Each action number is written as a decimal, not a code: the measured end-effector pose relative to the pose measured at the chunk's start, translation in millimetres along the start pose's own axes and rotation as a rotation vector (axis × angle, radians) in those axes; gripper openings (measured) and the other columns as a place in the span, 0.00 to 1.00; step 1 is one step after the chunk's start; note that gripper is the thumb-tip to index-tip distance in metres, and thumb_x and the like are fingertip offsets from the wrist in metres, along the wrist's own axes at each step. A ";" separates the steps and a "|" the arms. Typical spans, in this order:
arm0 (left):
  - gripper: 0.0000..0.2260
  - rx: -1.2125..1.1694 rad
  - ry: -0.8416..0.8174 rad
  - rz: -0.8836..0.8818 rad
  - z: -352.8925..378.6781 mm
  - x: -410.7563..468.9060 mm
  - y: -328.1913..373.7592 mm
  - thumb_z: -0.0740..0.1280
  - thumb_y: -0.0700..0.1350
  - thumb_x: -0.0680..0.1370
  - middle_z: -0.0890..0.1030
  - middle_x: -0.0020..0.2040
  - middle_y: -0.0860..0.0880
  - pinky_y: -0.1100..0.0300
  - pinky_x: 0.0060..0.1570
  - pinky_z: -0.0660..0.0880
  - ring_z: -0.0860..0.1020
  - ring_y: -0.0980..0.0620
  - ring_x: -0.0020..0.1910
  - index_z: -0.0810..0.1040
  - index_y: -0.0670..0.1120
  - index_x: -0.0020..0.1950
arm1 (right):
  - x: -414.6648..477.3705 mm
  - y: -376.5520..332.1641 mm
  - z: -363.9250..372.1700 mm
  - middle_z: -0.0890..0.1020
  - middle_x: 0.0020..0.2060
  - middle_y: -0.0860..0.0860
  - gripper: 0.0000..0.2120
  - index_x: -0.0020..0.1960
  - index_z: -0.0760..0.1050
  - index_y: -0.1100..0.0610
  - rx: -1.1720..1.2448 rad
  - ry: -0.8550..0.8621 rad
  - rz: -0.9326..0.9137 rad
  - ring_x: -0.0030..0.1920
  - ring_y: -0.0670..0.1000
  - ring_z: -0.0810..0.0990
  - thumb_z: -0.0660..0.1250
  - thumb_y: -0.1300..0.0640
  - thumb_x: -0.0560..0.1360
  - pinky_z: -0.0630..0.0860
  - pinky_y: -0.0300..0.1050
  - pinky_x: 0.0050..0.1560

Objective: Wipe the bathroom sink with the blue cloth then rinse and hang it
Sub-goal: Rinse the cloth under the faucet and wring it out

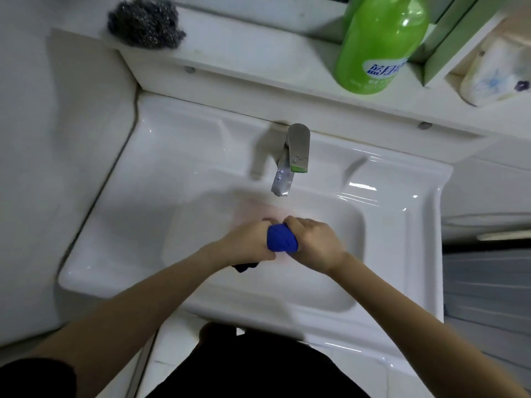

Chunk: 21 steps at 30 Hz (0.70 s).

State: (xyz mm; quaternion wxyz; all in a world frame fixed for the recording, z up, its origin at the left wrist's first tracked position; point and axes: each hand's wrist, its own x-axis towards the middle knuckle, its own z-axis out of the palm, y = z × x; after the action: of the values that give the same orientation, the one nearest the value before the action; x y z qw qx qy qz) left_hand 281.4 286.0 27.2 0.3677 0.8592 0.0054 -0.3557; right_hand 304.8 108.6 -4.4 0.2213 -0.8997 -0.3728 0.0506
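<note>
Wringing over white sink basin, under tap, so drips fall inside; L hand + R hand both clenched round bunched blue cloth, prob squeezing water out; hanging not yet done.

Clearance, sink basin: open at left, right and front; obstructed at rear and centre.
Rear: faucet overhanging back rim, spout just beyond hands. Centre: left hand and right hand gripping blue cloth. Above: shelf bearing green bottle, steel scourer. Left edge: tight against wall.
</note>
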 end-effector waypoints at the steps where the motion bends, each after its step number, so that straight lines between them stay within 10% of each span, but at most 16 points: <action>1: 0.06 0.125 0.070 0.057 -2.6 2.4 -0.6 0.68 0.40 0.73 0.77 0.35 0.52 0.64 0.29 0.67 0.73 0.54 0.31 0.71 0.48 0.42 | -3.0 -6.8 -0.9 0.83 0.40 0.52 0.26 0.56 0.68 0.51 0.094 -0.044 0.136 0.37 0.55 0.81 0.77 0.60 0.64 0.68 0.38 0.35; 4: 0.12 0.188 0.186 0.200 -9.0 2.0 -6.7 0.69 0.45 0.72 0.80 0.48 0.49 0.53 0.45 0.76 0.77 0.50 0.44 0.73 0.46 0.54 | -6.7 -26.8 -12.5 0.80 0.41 0.46 0.22 0.57 0.74 0.54 0.506 -0.154 0.540 0.33 0.43 0.77 0.77 0.57 0.67 0.70 0.36 0.34; 8: 0.35 0.286 0.350 0.262 -18.8 -24.9 -13.5 0.71 0.48 0.68 0.66 0.67 0.49 0.56 0.64 0.66 0.63 0.48 0.65 0.64 0.54 0.74 | -11.7 -46.5 -37.6 0.79 0.38 0.49 0.20 0.54 0.73 0.53 0.706 -0.063 0.640 0.27 0.47 0.75 0.78 0.55 0.66 0.73 0.40 0.27; 15: 0.27 -1.029 0.098 -0.015 -14.2 -65.5 24.0 0.75 0.52 0.70 0.82 0.56 0.46 0.47 0.55 0.81 0.84 0.49 0.51 0.66 0.50 0.64 | -19.8 -88.1 -45.0 0.76 0.49 0.44 0.26 0.54 0.66 0.47 0.531 0.174 0.537 0.47 0.45 0.77 0.76 0.46 0.63 0.76 0.41 0.44; 21: 0.18 -0.909 0.372 0.085 10.1 -67.2 24.0 0.72 0.51 0.74 0.83 0.55 0.48 0.48 0.60 0.78 0.82 0.49 0.57 0.74 0.48 0.61 | -37.3 -113.1 -35.6 0.79 0.48 0.55 0.09 0.55 0.68 0.56 0.926 0.292 0.526 0.47 0.51 0.79 0.67 0.60 0.78 0.76 0.44 0.47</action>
State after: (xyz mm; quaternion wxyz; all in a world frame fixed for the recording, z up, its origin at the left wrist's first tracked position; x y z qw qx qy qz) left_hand 231.6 279.1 78.8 0.7122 0.6604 0.1906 -0.1425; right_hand 213.8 140.6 74.0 0.6232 -0.7689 -0.0399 0.1375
